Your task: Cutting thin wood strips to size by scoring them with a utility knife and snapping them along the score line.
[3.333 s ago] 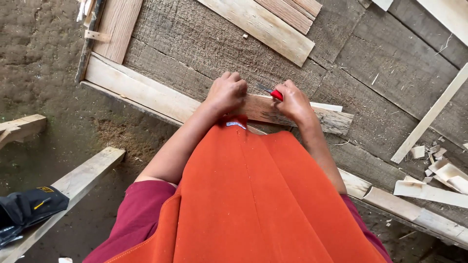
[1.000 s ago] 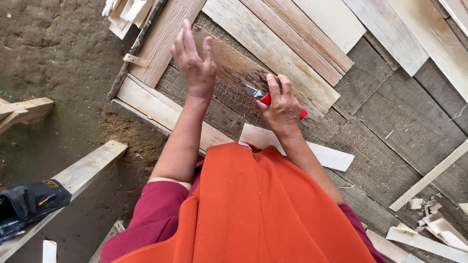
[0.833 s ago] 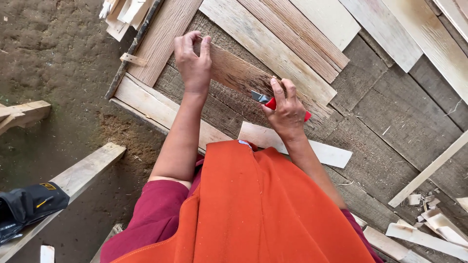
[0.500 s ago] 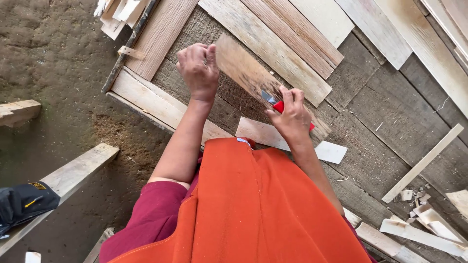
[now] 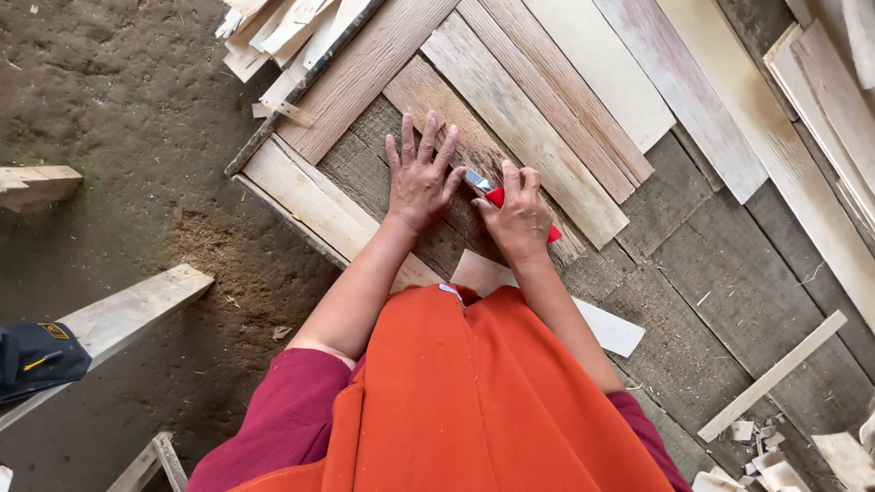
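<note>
My left hand (image 5: 419,178) lies flat with fingers spread on a weathered wooden board (image 5: 436,102) that sits among other planks on the wooden platform. My right hand (image 5: 518,214) grips a red-handled utility knife (image 5: 497,196), its metal blade end pointing toward my left hand and resting on the same board. A pale flat offcut (image 5: 602,323) lies under my right forearm. My orange garment and maroon sleeves fill the lower part of the view.
Long pale planks (image 5: 629,100) lie side by side at the top and right. A loose batten (image 5: 770,375) and small wood scraps (image 5: 766,446) sit at the lower right. Dirt floor (image 5: 109,109) on the left holds a plank (image 5: 128,314) and a dark bag (image 5: 36,357).
The board, held up tilted by my left hand earlier, now lies flat among the planks. My left hand has opened and presses on it. The right hand kept the knife and moved beside it.
</note>
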